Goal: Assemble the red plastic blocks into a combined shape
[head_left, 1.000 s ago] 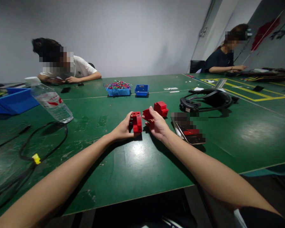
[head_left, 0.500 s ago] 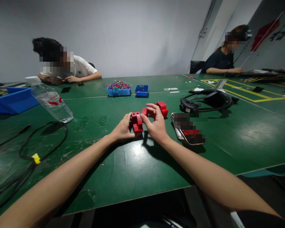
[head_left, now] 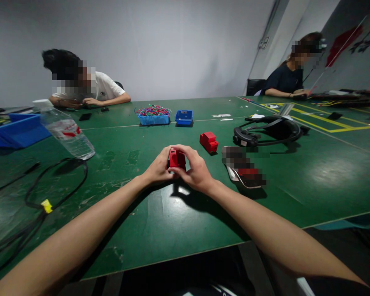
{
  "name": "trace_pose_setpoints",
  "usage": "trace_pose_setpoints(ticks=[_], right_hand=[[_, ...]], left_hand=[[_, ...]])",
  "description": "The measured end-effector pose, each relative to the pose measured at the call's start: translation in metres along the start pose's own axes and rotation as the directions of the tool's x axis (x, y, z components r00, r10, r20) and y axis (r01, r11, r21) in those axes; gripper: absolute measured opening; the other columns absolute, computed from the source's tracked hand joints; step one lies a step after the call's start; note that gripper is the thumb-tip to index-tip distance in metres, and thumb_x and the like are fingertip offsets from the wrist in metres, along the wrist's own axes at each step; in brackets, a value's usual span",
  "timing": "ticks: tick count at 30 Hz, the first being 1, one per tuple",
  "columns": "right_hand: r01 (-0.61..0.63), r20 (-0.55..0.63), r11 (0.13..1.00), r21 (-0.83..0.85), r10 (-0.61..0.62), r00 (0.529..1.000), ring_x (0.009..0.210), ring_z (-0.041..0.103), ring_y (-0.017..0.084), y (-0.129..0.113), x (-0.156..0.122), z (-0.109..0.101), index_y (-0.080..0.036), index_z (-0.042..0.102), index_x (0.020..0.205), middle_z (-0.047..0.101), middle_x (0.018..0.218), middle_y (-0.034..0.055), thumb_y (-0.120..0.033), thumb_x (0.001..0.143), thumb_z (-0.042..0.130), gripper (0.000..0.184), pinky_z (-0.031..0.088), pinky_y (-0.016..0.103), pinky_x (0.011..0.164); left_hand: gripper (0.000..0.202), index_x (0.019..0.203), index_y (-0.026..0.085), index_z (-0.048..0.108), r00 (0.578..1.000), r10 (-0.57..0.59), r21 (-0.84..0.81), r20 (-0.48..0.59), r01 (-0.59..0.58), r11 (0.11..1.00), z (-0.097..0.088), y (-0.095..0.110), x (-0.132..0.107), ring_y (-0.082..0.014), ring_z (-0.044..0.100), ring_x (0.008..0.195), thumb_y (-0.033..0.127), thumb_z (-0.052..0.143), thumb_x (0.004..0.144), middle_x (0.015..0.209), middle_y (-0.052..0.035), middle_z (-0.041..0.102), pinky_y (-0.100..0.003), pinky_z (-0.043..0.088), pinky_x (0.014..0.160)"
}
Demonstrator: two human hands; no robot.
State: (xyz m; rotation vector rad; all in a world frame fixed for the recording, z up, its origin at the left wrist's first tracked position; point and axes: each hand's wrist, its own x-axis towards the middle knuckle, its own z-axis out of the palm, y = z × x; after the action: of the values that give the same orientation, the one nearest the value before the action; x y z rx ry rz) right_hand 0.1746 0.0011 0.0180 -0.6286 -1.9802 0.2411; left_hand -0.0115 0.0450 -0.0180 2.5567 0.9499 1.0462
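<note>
A red stepped plastic block [head_left: 176, 158] is held just above the table in front of me, between both hands. My left hand [head_left: 159, 168] grips its left side, fingers behind and thumb low. Curved around the right side, my right hand [head_left: 196, 169] has its fingers over the top and its thumb against the lower front. The fingers hide much of the block, so I cannot tell how the small red piece sits with it. A second red block [head_left: 209, 142] of similar stepped shape lies on the green table [head_left: 160, 230], beyond my right hand.
Right of my hands lie a phone [head_left: 253, 181] and a black headset [head_left: 267, 130]. Farther back stand a blue tray of colourful small parts [head_left: 154, 119] and a smaller blue bin [head_left: 184, 118]. At left are a tilted water bottle [head_left: 68, 130] and a black cable [head_left: 26, 197]. Two people sit across.
My right hand has moved left and down, bringing its small red piece to the block in my left hand. The second red block is now fully visible and has not moved.
</note>
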Motion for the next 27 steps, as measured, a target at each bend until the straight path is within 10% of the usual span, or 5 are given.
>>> trace_pose_setpoints(ticks=[27], right_hand=[[-0.136,0.063,0.987,-0.082,0.141,0.988,0.109,0.056,0.029,-0.002,0.0077,-0.0072,-0.022,0.06,0.115,0.066,0.114,0.011,-0.023,0.071,0.071,0.045,0.044,0.047,0.095]], left_hand=[[0.082,0.138,0.015,0.036,0.999,-0.041,-0.042,0.015,0.042,0.998,0.0002,0.0002,-0.0009,-0.0347,0.049,0.129,0.032,0.075,0.068,0.135,-0.0176,0.049,-0.054,0.041,0.11]])
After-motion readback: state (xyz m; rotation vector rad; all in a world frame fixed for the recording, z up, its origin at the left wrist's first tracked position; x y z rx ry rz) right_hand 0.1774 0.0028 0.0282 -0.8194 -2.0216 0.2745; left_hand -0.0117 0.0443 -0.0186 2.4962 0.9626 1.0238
